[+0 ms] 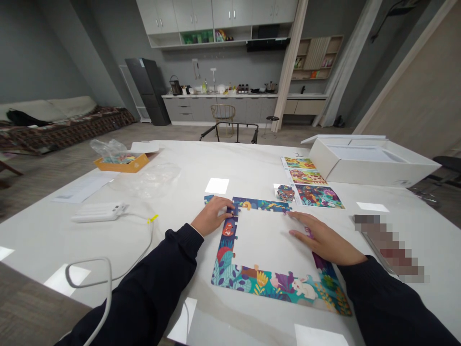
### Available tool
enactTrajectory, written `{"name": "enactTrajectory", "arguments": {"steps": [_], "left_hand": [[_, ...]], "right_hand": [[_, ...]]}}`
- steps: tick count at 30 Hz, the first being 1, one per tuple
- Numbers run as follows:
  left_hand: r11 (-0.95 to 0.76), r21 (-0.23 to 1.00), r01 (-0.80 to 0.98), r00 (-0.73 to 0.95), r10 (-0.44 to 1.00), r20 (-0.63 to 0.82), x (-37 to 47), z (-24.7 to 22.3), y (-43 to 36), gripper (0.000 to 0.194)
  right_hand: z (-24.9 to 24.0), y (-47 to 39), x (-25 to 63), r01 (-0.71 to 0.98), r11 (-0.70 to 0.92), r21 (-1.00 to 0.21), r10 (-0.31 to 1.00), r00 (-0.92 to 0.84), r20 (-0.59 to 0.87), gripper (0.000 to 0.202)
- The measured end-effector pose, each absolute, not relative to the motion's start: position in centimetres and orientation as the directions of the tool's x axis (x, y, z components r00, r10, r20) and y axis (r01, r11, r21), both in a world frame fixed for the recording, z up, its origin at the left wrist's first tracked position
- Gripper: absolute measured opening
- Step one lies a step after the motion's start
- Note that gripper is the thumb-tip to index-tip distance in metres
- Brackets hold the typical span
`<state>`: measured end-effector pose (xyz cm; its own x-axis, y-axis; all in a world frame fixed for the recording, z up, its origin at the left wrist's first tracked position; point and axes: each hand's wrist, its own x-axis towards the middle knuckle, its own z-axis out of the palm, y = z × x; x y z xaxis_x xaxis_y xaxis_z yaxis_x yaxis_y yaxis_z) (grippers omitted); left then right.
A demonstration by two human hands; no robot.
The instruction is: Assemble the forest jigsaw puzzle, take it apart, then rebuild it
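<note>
A jigsaw puzzle border (230, 278) lies on the white table as a four-sided frame, its middle showing bare tabletop. At its upper left corner, my left hand (214, 215) pinches a dark blue puzzle piece (235, 210) between thumb and fingers. Just beyond that hand, a loose blue puzzle piece (208, 198) is partly hidden. My right hand (326, 239) lies over the border's right side with fingers stretched out, covering part of those pieces. Its fingertips are near the upper right corner. A small stack of puzzle pieces (285, 193) sits behind the border.
Printed picture sheets (319, 196) and a white box (374, 163) stand at back right. A blurred flat object (389, 247) lies right. At left are a power bank (99, 212) with cable (110, 269), clear plastic (154, 180) and a yellow box (124, 165) of pieces.
</note>
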<state>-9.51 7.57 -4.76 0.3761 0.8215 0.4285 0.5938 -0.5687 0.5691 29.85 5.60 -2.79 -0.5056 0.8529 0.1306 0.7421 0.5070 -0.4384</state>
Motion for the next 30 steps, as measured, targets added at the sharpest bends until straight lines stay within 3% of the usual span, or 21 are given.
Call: {"name": "enactTrajectory", "arguments": {"steps": [3, 13, 22, 30], "left_hand": [[-0.566, 0.562, 0.603, 0.398, 0.824, 0.403, -10.1, -5.23, 7.8, 0.01], [-0.598, 0.528, 0.604, 0.45, 0.802, 0.393, -10.18, -5.79, 8.04, 0.023], [-0.627, 0.511, 0.588, 0.489, 0.779, 0.393, -10.05, -5.48, 7.84, 0.031], [-0.619, 0.504, 0.602, 0.495, 0.785, 0.373, -9.5, -5.23, 8.21, 0.038]], "right_hand": [[-2.52, 5.53, 29.78, 0.729, 0.517, -0.448, 0.848, -0.506, 0.155, 0.061], [-2.56, 5.53, 29.82, 0.725, 0.52, -0.452, 0.847, -0.504, 0.167, 0.06], [-2.78, 5.12, 29.37, 0.752, 0.508, -0.42, 0.838, -0.544, 0.04, 0.069], [-3.23, 5.58, 29.04, 0.755, 0.535, -0.378, 0.825, -0.564, 0.04, 0.075]]}}
